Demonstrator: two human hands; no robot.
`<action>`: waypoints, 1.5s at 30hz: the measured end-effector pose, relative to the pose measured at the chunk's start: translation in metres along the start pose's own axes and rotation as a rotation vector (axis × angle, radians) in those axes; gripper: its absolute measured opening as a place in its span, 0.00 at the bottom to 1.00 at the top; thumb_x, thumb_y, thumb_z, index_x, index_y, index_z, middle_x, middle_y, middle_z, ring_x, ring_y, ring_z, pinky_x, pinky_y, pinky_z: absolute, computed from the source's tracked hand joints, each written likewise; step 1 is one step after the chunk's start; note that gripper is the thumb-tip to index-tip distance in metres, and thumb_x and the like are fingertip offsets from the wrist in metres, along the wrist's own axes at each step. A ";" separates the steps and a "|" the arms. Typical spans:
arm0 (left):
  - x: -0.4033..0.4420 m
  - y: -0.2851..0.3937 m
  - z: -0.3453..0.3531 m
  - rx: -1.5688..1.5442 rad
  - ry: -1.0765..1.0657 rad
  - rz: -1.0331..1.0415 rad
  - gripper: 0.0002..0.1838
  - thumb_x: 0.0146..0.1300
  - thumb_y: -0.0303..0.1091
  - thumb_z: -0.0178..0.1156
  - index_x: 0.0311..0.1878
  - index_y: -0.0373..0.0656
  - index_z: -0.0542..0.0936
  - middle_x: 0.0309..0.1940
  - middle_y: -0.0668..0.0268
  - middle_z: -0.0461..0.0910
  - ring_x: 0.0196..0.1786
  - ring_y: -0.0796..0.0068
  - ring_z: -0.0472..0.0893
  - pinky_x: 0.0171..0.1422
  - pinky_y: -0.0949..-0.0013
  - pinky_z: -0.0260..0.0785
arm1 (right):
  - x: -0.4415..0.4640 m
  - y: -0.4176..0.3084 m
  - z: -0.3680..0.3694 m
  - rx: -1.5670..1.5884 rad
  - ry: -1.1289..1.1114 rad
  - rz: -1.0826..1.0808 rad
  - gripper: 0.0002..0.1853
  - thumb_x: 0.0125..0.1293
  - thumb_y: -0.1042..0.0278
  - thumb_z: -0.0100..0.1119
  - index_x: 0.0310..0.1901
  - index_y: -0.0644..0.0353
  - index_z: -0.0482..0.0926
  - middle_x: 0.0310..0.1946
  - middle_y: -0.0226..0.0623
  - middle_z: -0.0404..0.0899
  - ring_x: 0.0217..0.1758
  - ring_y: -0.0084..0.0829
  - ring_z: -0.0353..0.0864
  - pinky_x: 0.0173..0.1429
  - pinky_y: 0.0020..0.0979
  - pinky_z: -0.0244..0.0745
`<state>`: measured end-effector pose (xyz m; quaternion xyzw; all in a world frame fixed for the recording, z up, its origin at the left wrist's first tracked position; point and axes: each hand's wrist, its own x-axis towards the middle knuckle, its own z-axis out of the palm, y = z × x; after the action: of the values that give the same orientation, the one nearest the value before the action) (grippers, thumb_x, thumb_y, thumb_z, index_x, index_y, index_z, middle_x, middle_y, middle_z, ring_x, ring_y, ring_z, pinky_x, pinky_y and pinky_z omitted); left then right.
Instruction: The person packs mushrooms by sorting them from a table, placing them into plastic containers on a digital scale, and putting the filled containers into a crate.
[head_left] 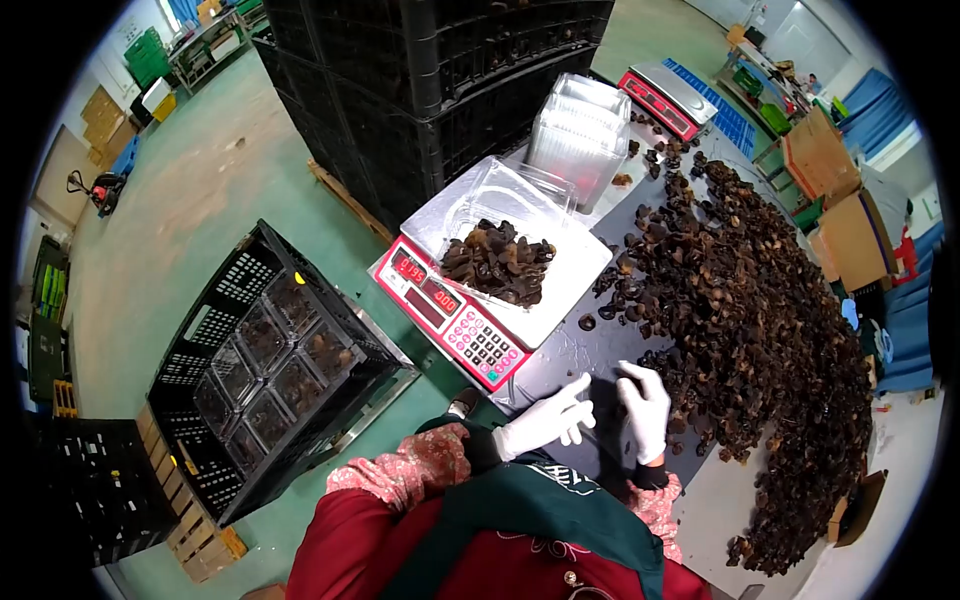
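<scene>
My left hand (pixel 546 420), in a white glove, is held over the table edge in front of me with its fingers stretched apart and nothing in them. My right hand (pixel 646 408), also gloved, is beside the near-left edge of a heap of dark wood ear mushrooms (pixel 750 290); its fingers are apart and appear to hold nothing. Ahead of the left hand is a red-and-white digital scale (pixel 480 335) with lit red digits. On its plate rests a clear plastic box (pixel 480 205) with a portion of wood ear mushrooms (pixel 498 262) inside.
Behind the scale are stacked clear boxes (pixel 582 130) and a second scale (pixel 668 98). Tall black crates (pixel 400 110) stand beyond the table. Left of me, a black crate (pixel 215 335) holds several filled boxes (pixel 265 340). A wooden pallet (pixel 200 535) lies underneath.
</scene>
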<state>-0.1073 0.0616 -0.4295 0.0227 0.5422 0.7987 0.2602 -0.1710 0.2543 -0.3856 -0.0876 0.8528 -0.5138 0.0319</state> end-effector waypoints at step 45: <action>-0.114 0.049 -0.166 -0.032 1.208 0.589 0.13 0.76 0.34 0.44 0.42 0.40 0.78 0.23 0.71 0.75 0.20 0.86 0.68 0.25 0.80 0.57 | 0.073 0.015 -0.021 -0.280 0.269 0.003 0.11 0.70 0.70 0.59 0.50 0.63 0.83 0.44 0.39 0.84 0.47 0.29 0.82 0.55 0.28 0.75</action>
<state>-0.0808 -0.1444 -0.4268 -0.2850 0.5519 0.7165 -0.3174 -0.2475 0.2659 -0.3865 -0.0207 0.9126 -0.3973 -0.0942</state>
